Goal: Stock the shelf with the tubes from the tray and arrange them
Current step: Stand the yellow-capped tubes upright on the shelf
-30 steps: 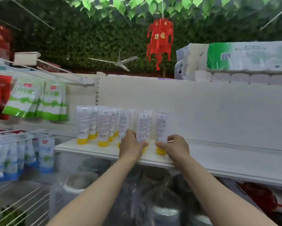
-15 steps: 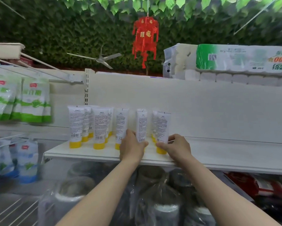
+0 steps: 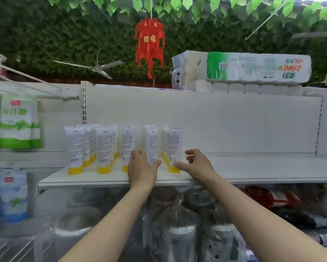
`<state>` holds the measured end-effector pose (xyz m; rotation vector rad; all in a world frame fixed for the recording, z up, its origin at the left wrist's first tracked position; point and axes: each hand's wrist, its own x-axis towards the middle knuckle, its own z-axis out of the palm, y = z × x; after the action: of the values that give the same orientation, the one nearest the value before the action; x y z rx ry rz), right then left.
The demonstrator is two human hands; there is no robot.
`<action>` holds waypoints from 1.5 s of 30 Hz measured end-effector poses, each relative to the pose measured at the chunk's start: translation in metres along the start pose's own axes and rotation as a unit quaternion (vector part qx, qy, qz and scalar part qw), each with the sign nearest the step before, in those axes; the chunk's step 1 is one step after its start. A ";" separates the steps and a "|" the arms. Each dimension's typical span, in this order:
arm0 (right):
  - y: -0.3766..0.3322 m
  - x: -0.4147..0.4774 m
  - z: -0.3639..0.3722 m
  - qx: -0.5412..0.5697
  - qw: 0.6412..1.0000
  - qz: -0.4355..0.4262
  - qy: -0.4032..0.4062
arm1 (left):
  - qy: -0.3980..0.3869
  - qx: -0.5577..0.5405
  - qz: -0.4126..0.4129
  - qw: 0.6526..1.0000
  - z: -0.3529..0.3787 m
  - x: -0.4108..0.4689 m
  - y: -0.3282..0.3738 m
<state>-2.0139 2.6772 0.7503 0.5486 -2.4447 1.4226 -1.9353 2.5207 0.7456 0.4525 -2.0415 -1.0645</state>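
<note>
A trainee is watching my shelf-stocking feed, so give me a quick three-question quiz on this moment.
1. True or false: the left hand holds an upright tube.
2. What colour are the caps on the tubes? A red, B yellow, C blue.
3. Fill in: the print on the paper-roll pack above the shelf's back panel reads ____.
Key: 1 true; 2 B; 3 upside down.
</note>
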 end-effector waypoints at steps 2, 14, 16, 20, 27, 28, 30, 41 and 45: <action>0.002 -0.013 -0.018 -0.018 1.000 -0.005 0.004 | 0.019 0.014 0.018 1.000 -0.004 -0.011 0.003; 0.054 -0.116 -0.227 -0.281 0.956 -0.062 0.051 | -0.055 0.063 0.191 0.978 0.055 -0.154 0.127; 0.072 -0.138 -0.272 -0.313 0.947 -0.048 0.054 | -0.087 0.063 0.206 0.973 0.080 -0.189 0.153; 0.116 -0.187 -0.357 -0.365 0.929 -0.018 0.064 | -0.143 0.071 0.231 0.960 0.131 -0.262 0.199; 0.188 -0.269 -0.474 -0.412 0.905 0.081 0.071 | -0.237 0.104 0.263 0.929 0.218 -0.373 0.257; 0.198 -0.278 -0.487 -0.417 0.901 0.094 0.072 | -0.254 0.109 0.265 0.924 0.230 -0.387 0.263; 0.217 -0.294 -0.510 -0.425 0.894 0.118 0.074 | -0.282 0.120 0.271 0.912 0.255 -0.411 0.275; 0.339 -0.312 -0.618 -0.439 0.869 0.213 0.079 | -0.355 0.117 0.325 0.869 0.415 -0.489 0.339; 0.397 -0.282 -0.656 -0.457 0.854 0.240 0.070 | -0.370 0.113 0.331 0.860 0.497 -0.499 0.357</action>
<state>-1.9158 3.4814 0.6485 -0.3873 -2.8284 0.2241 -1.9866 3.2993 0.6247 -0.6421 -2.6930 -0.5931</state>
